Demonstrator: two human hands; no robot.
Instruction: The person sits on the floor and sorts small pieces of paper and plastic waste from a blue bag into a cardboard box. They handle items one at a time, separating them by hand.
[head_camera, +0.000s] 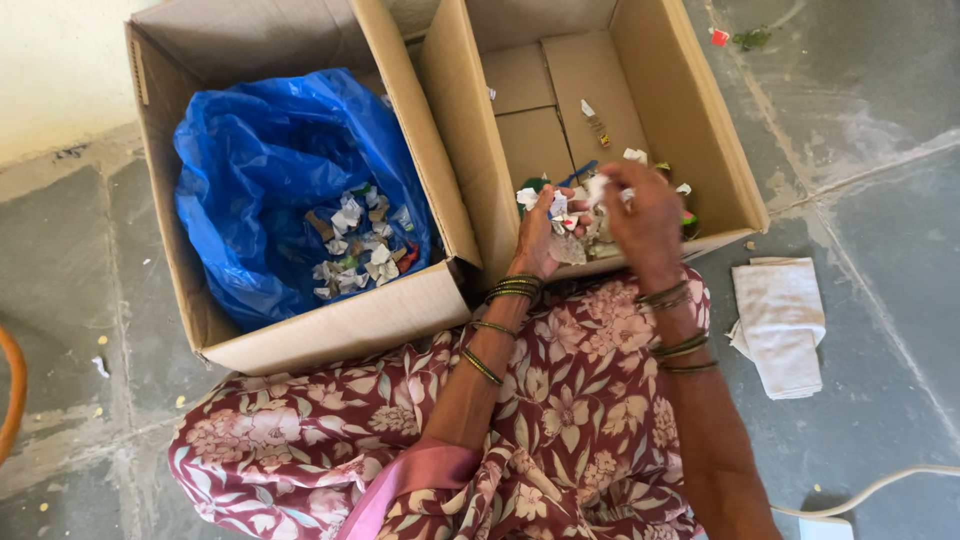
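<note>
My left hand (541, 238) and my right hand (645, 215) meet over the near edge of the right cardboard box (720, 150). Both hands hold a bunch of small crumpled paper scraps (580, 215), white with some colour. More small scraps and a green piece lie on the box bottom beside the hands. The left cardboard box (330, 330) holds a blue plastic bag (260, 160) with several crumpled paper pieces (355, 245) in it. Bangles ring both wrists.
A folded white cloth (780, 325) lies on the grey stone floor to the right. A white cable (880, 485) and plug lie at the bottom right. An orange curved thing (12, 390) shows at the left edge. My floral-clothed lap (540, 430) is below the boxes.
</note>
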